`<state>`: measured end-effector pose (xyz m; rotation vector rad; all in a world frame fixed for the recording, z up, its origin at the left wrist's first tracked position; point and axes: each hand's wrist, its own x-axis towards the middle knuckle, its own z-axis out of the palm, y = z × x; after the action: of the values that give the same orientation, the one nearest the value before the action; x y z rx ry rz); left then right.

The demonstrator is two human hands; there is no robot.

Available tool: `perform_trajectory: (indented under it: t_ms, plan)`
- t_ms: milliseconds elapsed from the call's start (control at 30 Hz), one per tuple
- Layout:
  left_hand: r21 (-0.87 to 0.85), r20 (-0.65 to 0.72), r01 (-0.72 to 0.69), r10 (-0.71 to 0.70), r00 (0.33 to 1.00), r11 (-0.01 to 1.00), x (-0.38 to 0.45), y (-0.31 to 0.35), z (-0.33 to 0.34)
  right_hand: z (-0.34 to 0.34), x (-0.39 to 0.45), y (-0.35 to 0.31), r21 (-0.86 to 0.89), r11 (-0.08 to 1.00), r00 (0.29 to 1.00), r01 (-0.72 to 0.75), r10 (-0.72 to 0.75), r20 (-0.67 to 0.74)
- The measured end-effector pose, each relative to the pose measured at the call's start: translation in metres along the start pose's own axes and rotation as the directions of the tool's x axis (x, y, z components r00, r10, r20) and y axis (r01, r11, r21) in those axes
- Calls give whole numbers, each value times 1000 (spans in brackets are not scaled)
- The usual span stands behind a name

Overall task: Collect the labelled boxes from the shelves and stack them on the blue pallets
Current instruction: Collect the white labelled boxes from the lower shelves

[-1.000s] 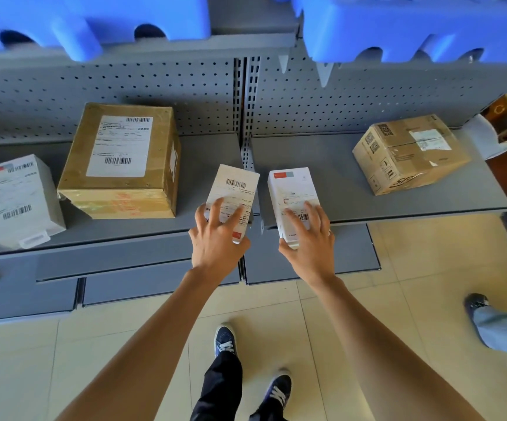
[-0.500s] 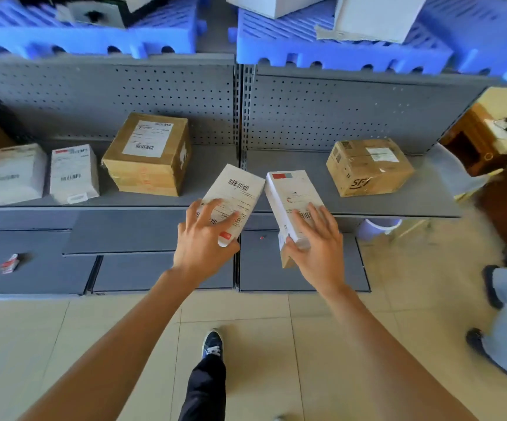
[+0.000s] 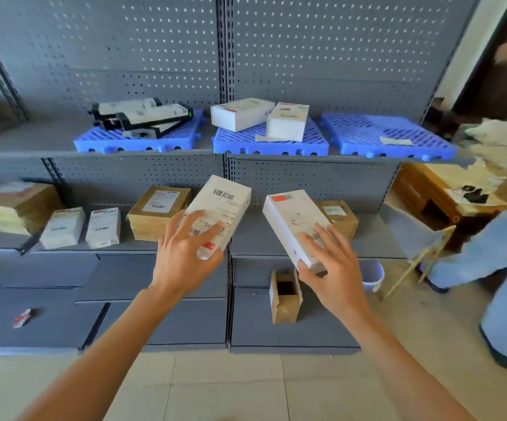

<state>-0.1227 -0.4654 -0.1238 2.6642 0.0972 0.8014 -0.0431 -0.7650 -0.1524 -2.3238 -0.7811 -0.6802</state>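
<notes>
My left hand [image 3: 185,253] grips a white labelled box [image 3: 225,202] by its lower end, lifted in front of the middle shelf. My right hand [image 3: 334,268] holds a second white box with a red mark [image 3: 291,217], tilted, to the right of the first. Three blue pallets sit on the upper shelf: the left pallet [image 3: 109,142] carries black-and-white boxes, the middle pallet [image 3: 246,141] carries two white boxes [image 3: 240,113], and the right pallet [image 3: 367,132] bears only a scrap of paper.
The middle shelf [image 3: 367,238] holds brown cartons [image 3: 155,214] and small white boxes [image 3: 103,226]. An open small carton [image 3: 285,296] stands on the bottom shelf. A person in pale blue [image 3: 495,268] stands at the right beside a folded stand and a blue bucket [image 3: 373,275].
Both hands have raised their boxes off the middle shelf. My view has tilted up, so the tops of the blue pallets and their boxes now show.
</notes>
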Motion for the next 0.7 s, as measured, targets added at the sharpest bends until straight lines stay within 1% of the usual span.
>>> perform_trajectory:
  t_ms: [133,267,367,533,700]
  plan:
    - [-6,-63,-32,32,997,999,10,19,-27,-41,24,-2,41,998,998,45,-43,-52]
    - [4,-141,-71,71,987,997,31,37,-47,-71,53,-3,-3,998,995,62,-62,-82]
    - [4,-171,-70,69,983,998,54,46,-55,-86,77,-2,-3,998,994,57,-57,-92]
    - [-19,-200,-52,47,979,998,101,54,-56,-97,123,7,-35,997,994,65,-68,-84]
    - [-63,-230,-33,18,973,997,157,49,-43,-88,175,19,-36,996,994,76,-79,-69]
